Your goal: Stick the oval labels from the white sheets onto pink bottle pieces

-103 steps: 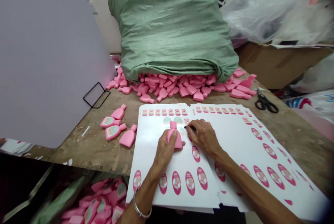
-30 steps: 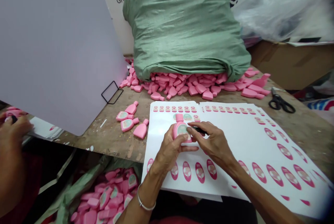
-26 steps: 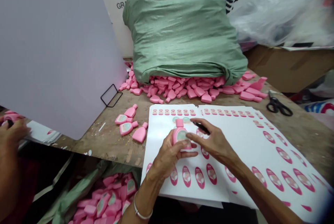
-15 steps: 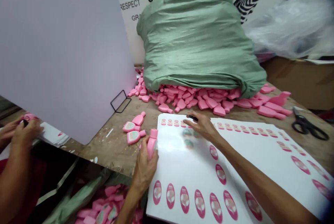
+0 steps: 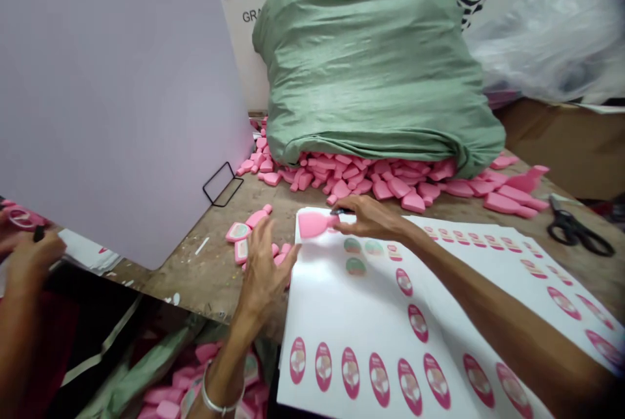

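My right hand [image 5: 374,217] grips a flat pink bottle-shaped piece [image 5: 312,225] by its narrow neck, over the top left of a white sticker sheet [image 5: 336,305]. A small dark tool [image 5: 343,211] is also in these fingers; its kind is unclear. To the left of the sheet, my left hand [image 5: 260,272] has its fingers spread and holds nothing. It partly covers several pink pieces on the table, among them a labelled piece [image 5: 237,231]. Oval pink-and-white stickers [image 5: 350,372] line the sheet's lower edge, and round green stickers [image 5: 355,267] sit higher up.
A green sack [image 5: 381,74] rests on a heap of pink pieces [image 5: 351,175] at the back. Black scissors [image 5: 576,230] lie at right. A pale board [image 5: 122,94] stands at left, with another person's hand [image 5: 36,256] beyond it. More pink pieces [image 5: 168,396] lie below the table edge.
The pink piece has passed from my left hand to my right, which has moved slightly left. My left hand has opened and shifted left, over the pieces on the table.
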Available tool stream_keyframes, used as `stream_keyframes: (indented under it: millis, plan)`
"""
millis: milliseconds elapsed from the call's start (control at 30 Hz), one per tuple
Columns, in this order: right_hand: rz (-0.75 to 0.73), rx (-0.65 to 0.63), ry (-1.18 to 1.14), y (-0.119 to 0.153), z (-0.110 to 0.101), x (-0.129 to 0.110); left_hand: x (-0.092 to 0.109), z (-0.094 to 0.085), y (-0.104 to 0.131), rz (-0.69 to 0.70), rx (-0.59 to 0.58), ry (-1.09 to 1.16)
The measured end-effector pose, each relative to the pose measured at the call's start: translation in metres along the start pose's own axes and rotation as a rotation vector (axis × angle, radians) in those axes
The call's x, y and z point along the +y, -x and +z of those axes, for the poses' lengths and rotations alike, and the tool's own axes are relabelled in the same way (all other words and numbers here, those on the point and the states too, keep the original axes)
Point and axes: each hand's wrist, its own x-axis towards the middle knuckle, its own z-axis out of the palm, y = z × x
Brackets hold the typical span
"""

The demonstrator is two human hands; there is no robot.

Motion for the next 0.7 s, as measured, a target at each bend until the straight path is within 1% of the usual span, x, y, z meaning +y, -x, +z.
stream_keyframes:
  millis: [33,67,100,133,167,200,233,300,333,367,433,500,533,600,700]
  plan:
    - [-0.120,-0.123,-0.067,0.015,-0.014,-0.010,0.008,0.002,0.001,-0.053,-0.176,0.148]
    - [-0.176,-0.203,-0.129,0.030,-0.027,-0.019,0.016,0.005,0.003,-0.123,-0.380,0.300]
    - [-0.208,-0.254,-0.183,0.043,-0.036,-0.026,0.024,0.008,0.008,-0.201,-0.586,0.447]
    - [-0.210,-0.276,-0.233,0.056,-0.042,-0.031,0.030,0.013,0.014,-0.276,-0.767,0.579]
    - [-0.188,-0.272,-0.281,0.066,-0.044,-0.033,0.036,0.018,0.021,-0.340,-0.881,0.689]
    - [-0.149,-0.252,-0.325,0.076,-0.042,-0.032,0.040,0.023,0.027,-0.390,-0.912,0.771]
    - [-0.093,-0.216,-0.363,0.084,-0.036,-0.027,0.042,0.029,0.033,-0.424,-0.873,0.823]
    - [0.070,-0.091,-0.384,0.096,-0.016,-0.013,0.042,0.041,0.040,-0.444,-0.693,0.849]
    - [0.159,-0.014,-0.355,0.101,-0.002,-0.006,0.040,0.048,0.041,-0.439,-0.603,0.839]
    - [0.240,0.063,-0.295,0.105,0.012,0.001,0.037,0.054,0.041,-0.435,-0.534,0.824]
    - [0.314,0.170,-0.120,0.111,0.037,0.011,0.032,0.067,0.038,-0.433,-0.454,0.795]
    - [0.300,0.224,0.044,0.115,0.055,0.015,0.027,0.077,0.035,-0.441,-0.423,0.773]
    - [0.280,0.242,0.106,0.117,0.060,0.015,0.026,0.082,0.035,-0.447,-0.424,0.768]
    - [0.245,0.267,0.187,0.119,0.065,0.015,0.024,0.088,0.036,-0.458,-0.442,0.754]
    - [0.206,0.275,0.235,0.119,0.064,0.014,0.024,0.092,0.038,-0.463,-0.461,0.721]
